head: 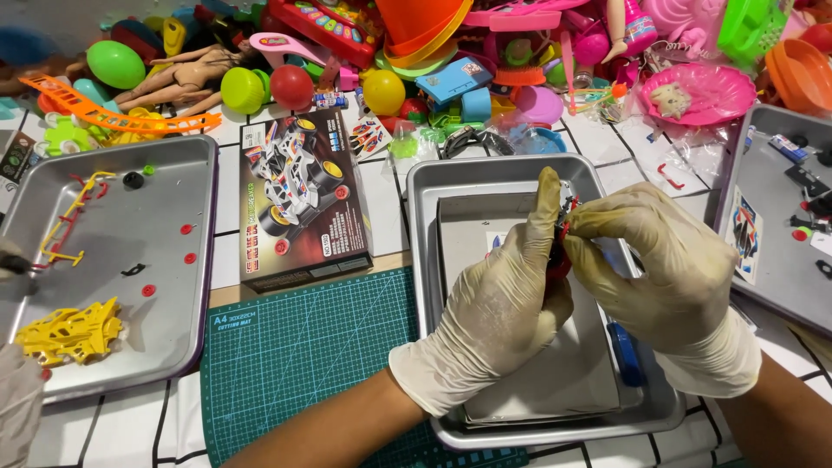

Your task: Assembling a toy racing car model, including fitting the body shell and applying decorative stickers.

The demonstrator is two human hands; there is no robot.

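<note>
My left hand and my right hand, both in cream latex gloves, meet over a metal tray. Together they grip a small red and black toy part, mostly hidden between the fingers. Under the hands, inside the tray, lie a grey sheet and a blue piece. The toy car kit's box lies to the left of the tray.
A green cutting mat lies in front. A left tray holds yellow parts and small red pieces. Another person's gloved hand is at the left edge. Another tray sits right. Piled toys fill the back.
</note>
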